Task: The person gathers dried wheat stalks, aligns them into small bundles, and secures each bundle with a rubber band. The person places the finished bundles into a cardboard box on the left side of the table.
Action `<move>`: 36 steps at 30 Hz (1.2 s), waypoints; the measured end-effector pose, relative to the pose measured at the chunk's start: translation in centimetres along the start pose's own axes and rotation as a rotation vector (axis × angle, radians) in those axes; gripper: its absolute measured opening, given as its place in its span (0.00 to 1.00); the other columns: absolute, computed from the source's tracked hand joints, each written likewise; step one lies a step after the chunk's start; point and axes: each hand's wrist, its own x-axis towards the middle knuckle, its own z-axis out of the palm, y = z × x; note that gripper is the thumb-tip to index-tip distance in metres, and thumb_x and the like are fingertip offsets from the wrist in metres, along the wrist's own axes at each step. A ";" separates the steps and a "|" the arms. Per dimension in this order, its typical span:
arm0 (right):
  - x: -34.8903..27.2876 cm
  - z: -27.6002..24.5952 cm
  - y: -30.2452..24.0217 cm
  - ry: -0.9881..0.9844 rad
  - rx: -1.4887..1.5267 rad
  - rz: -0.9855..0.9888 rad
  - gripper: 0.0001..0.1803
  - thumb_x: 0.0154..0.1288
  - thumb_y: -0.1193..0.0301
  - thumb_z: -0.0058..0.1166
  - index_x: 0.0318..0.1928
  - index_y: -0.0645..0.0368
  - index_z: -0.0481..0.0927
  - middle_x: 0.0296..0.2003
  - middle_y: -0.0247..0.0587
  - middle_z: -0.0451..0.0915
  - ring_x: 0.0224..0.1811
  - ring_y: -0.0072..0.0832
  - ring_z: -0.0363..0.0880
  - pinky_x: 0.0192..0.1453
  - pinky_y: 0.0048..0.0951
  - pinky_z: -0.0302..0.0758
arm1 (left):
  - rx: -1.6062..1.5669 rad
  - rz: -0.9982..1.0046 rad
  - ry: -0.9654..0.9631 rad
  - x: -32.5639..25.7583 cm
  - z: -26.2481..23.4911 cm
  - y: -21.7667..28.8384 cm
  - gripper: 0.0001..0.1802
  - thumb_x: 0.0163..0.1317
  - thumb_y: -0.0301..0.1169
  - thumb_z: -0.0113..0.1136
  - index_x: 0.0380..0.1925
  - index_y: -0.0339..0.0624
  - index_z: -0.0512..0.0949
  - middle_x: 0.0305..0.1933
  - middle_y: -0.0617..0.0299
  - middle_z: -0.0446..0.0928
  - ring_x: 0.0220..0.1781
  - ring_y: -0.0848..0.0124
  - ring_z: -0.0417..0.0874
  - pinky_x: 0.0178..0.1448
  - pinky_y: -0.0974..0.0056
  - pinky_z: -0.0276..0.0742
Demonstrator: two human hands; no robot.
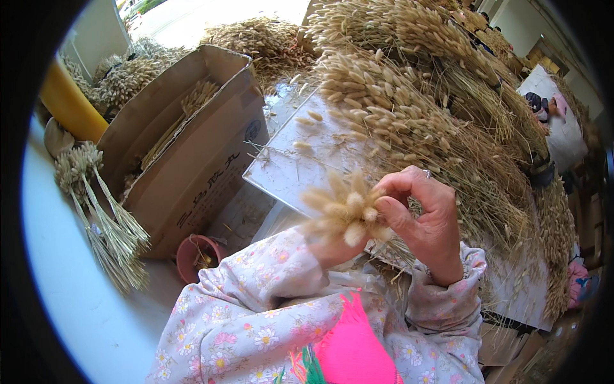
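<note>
White counter [70, 301] carries, at our left, one tied bundle of dried grass [96, 211], then one open brown cardboard box [192, 153] with dark print on its side. Our left hand [329, 246] grips a small bunch of fluffy seed heads [342, 208]; our right hand [425, 217] pinches them from the right.

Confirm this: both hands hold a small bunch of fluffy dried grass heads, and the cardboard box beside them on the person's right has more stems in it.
One thing is off. The cardboard box stands on the person's left, not the right, as the head view shows. The rest holds: the left hand and right hand hold the small bunch, and stems lie in the box.
</note>
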 end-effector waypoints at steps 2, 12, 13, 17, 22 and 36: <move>-0.2 0.5 -0.3 0.045 0.007 0.003 0.05 0.61 0.76 0.61 0.37 0.63 0.81 0.26 0.33 0.77 0.25 0.16 0.75 0.29 0.19 0.70 | 0.038 0.037 -0.043 -0.5 0.0 -2.1 0.11 0.67 0.34 0.56 0.47 0.44 0.74 0.46 0.58 0.75 0.49 0.70 0.77 0.51 0.65 0.76; -0.3 3.9 2.4 0.333 -0.213 -0.330 0.14 0.61 0.72 0.60 0.47 0.60 0.78 0.33 0.42 0.80 0.29 0.35 0.80 0.34 0.30 0.76 | -1.139 0.018 0.371 0.3 2.6 -2.5 0.15 0.71 0.44 0.47 0.30 0.48 0.69 0.23 0.68 0.63 0.23 0.76 0.63 0.26 0.70 0.60; -0.8 4.7 3.2 0.369 -0.260 -0.322 0.16 0.62 0.69 0.59 0.49 0.60 0.77 0.34 0.43 0.81 0.30 0.38 0.81 0.34 0.32 0.77 | -1.165 0.011 0.339 0.4 1.6 -2.1 0.18 0.72 0.48 0.45 0.28 0.49 0.68 0.19 0.69 0.61 0.20 0.77 0.61 0.24 0.70 0.57; -5.1 7.1 5.8 0.131 -0.369 -0.030 0.14 0.63 0.63 0.57 0.43 0.59 0.73 0.33 0.45 0.80 0.31 0.40 0.82 0.32 0.36 0.78 | -1.337 0.023 0.330 1.0 -2.0 -2.4 0.23 0.75 0.51 0.37 0.24 0.51 0.64 0.12 0.75 0.47 0.13 0.80 0.45 0.18 0.69 0.44; -9.2 6.4 9.2 -0.036 -0.684 -0.001 0.10 0.66 0.64 0.54 0.34 0.57 0.72 0.27 0.42 0.80 0.26 0.35 0.83 0.25 0.34 0.78 | -1.633 0.070 0.351 0.6 -3.3 -5.0 0.21 0.77 0.46 0.37 0.26 0.47 0.66 0.13 0.73 0.45 0.14 0.80 0.43 0.19 0.70 0.43; -11.9 7.4 11.4 -0.117 -0.817 -0.025 0.05 0.63 0.68 0.52 0.33 0.55 0.73 0.22 0.35 0.78 0.23 0.30 0.82 0.25 0.30 0.78 | -1.454 -0.162 0.187 -1.4 1.4 -6.9 0.22 0.70 0.52 0.49 0.40 0.45 0.78 0.16 0.73 0.58 0.18 0.79 0.55 0.29 0.69 0.55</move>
